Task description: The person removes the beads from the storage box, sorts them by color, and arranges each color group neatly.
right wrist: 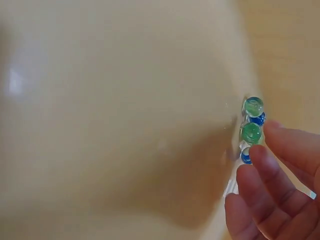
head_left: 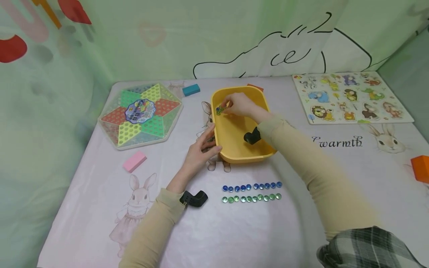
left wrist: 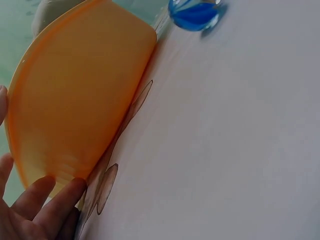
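Note:
A yellow plastic bin (head_left: 248,159) stands mid-table. My left hand (head_left: 197,154) touches its near-left outer wall with spread fingers, and in the left wrist view the fingertips (left wrist: 70,192) rest against that wall. Inside the bin, at its far-left part, is my right hand (head_left: 239,104). A few blue and green glass marbles (head_left: 219,110) lie clustered there along the wall. In the right wrist view the thumb and index finger close around a green marble (right wrist: 251,133), with a blue marble (right wrist: 245,156) beside the fingertip. The palm is partly hidden.
Before the bin lie a row of blue marbles (head_left: 262,186) and a row of green marbles (head_left: 254,199). A hexagonal Chinese checkers board (head_left: 140,134) lies left, an animal puzzle board (head_left: 363,98) right. Blocks are pink (head_left: 134,161), blue (head_left: 191,90) and orange (head_left: 420,168).

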Available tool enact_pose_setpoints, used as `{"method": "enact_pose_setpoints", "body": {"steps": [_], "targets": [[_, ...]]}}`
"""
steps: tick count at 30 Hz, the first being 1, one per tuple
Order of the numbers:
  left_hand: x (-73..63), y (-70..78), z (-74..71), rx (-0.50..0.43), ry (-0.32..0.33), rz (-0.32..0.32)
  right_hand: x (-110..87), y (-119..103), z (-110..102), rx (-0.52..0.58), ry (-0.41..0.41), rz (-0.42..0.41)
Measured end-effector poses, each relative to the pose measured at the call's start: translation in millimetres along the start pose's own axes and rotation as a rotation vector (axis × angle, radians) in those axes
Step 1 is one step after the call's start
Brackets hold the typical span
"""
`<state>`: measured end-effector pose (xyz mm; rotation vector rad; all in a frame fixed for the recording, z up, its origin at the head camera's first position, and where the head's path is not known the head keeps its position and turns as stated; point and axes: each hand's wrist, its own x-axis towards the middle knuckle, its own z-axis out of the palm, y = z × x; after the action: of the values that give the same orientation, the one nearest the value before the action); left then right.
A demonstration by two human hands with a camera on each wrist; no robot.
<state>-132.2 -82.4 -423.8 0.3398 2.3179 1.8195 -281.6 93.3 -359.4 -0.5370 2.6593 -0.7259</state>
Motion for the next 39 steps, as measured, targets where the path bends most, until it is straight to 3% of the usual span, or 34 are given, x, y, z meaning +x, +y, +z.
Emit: {"method": "enact_pose_setpoints", "body": {"steps": [19,28,34,39], "targets": [[1.1,1.5,5.3,0.0,-0.003,-0.002,-7.7,7.9,2.6,-0.134,0.023,0.053],[-9.6,30.7,4.1,-0.007,-0.027,-0.03,-23.7,-2.6,-9.2,-0.108,0.021,0.03],[-6.1,18.1,3.5,-0.01,-0.021,-0.021,-50.0,-13.9,-27.1,-0.025,0.051,-0.068],[-1.4,4.3,2.7,-0.003,-0.001,-0.023,-72.9,-13.1,-39.2,0.043,0.051,-0.067]]}}
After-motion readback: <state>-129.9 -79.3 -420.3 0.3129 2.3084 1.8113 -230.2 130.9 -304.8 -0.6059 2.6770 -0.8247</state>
